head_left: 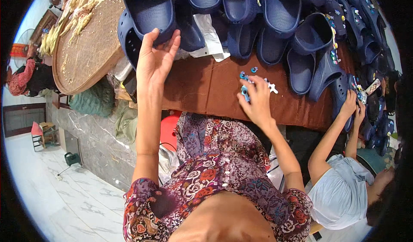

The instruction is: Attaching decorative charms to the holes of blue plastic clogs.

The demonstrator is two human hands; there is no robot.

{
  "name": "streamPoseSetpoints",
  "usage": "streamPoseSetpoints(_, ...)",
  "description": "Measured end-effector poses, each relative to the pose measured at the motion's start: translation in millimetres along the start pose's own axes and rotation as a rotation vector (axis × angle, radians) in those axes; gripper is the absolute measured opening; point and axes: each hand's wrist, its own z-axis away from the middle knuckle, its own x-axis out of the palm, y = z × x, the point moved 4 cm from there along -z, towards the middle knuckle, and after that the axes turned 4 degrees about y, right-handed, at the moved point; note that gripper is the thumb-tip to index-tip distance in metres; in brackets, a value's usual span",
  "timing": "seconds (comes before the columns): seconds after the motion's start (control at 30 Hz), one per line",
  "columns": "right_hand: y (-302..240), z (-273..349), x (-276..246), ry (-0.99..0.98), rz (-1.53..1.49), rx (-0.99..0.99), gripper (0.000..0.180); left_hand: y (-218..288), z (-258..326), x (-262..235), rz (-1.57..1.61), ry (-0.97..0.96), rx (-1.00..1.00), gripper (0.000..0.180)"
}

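Note:
My left hand [158, 63] has its thumb and fingers at the heel rim of a navy clog [150, 12], taking hold of it at the table's far left. The clog overlaps another navy clog with round holes. My right hand [259, 101] is over a small pile of shoe charms on the brown cloth. Its fingers are bent and apart, and a blue charm [245, 93] lies between thumb and forefinger. A white charm [272, 87] sits beside the fingers, and a round blue charm [254, 69] lies just beyond them.
Several navy clogs [282, 9] line the far side of the brown cloth [202, 85], with white paper [210, 35] among them. A woven tray [86, 61] of kernels stands left. To the right, a co-worker's hands [353, 106] handle a clog with charms. A red stool [169, 132] is below the table.

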Motion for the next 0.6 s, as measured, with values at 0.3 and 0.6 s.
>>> streamPoseSetpoints(0.3, 31.1, 21.4, 24.6, 0.002, 0.191, 0.031, 0.037, -54.2, 108.2, -42.4, -0.103, -0.118, -0.173, 0.043)
streamPoseSetpoints(0.6, 23.6, 10.7, -9.0, 0.166, -0.016, 0.157, 0.025, -131.0, 182.3, -133.3, -0.143, 0.014, -0.500, 0.046)
